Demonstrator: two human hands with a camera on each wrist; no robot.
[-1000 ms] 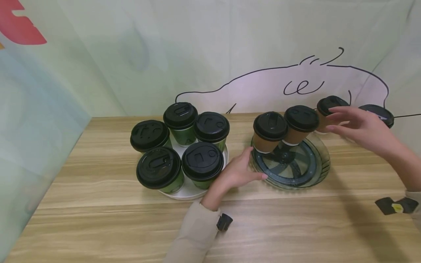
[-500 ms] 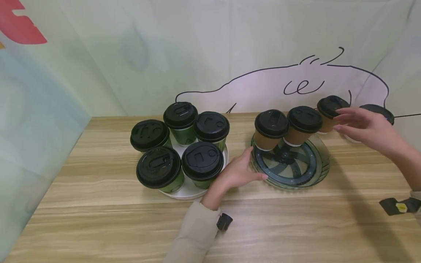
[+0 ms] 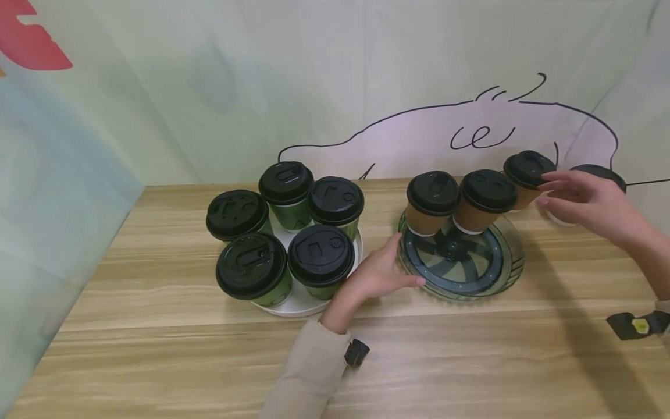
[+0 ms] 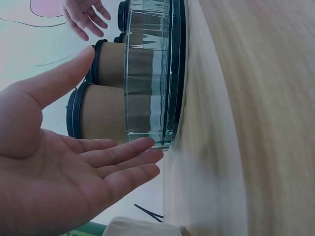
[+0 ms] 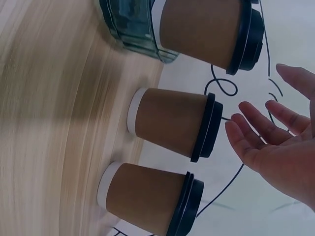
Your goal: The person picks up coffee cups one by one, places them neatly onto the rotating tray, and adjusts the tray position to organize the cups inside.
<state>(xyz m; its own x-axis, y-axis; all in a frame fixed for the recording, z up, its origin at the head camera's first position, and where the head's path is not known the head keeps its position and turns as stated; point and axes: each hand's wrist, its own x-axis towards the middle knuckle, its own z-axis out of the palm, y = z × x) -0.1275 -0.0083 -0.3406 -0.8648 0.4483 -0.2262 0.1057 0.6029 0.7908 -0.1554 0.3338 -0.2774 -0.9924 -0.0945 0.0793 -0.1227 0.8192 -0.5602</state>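
Observation:
My left hand (image 3: 381,272) is at the left rim of a clear glass turntable (image 3: 515,273), fingers straight; in the left wrist view its fingertips (image 4: 152,156) lie against or very near the glass. Two brown paper cups with black lids, a left one (image 3: 426,222) and a right one (image 3: 473,219), stand upright at the turntable's back. My right hand (image 3: 591,203) hovers with loosely bent fingers, holding nothing. Beside it on the table are two more brown lidded cups, one nearer the turntable (image 5: 170,118) and one farther right (image 5: 145,194), partly hidden by the hand in the head view.
Left of the turntable, a white round tray (image 3: 293,308) carries several green cups (image 3: 321,291) with black lids, close to my left forearm. A printed backdrop (image 3: 335,87) rises behind the wooden table (image 3: 183,361).
The two cups on the turntable have shifted clockwise round it, toward the back and right. My right hand has drifted slightly right. The left hand stays in place.

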